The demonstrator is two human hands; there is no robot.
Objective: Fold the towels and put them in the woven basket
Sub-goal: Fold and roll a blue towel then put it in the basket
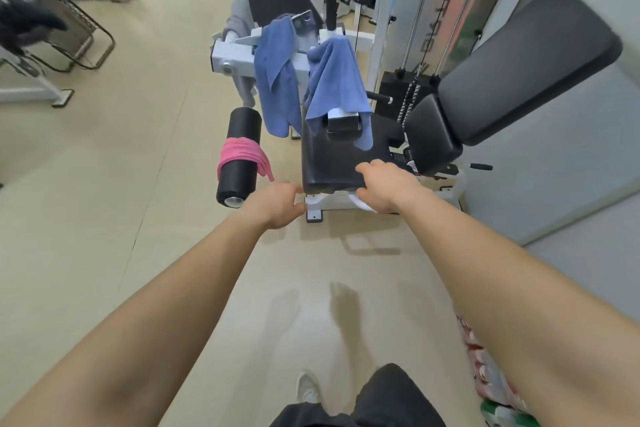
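Note:
Two blue towels hang over a white gym machine: one [277, 80] on its left side, the other [334, 80] draped over a padded lever above the black seat [329, 163]. A pink towel [244, 154] is wrapped around a black foam roller [240, 156]. My right hand [381, 185] reaches over the seat's front edge, fingers curled down onto a piece of white cloth [360, 202] that shows just under it. My left hand [277, 204] hovers at the seat's front left corner, thumb and fingers loosely apart, holding nothing. No woven basket is in view.
A dark padded backrest [526, 66] and a weight stack [412, 90] stand to the right. Beige floor [138, 184] stretches to the left, with a metal rack [69, 45] at the far left. A person sits behind the machine at the top. A patterned bag [485, 374] lies at the lower right.

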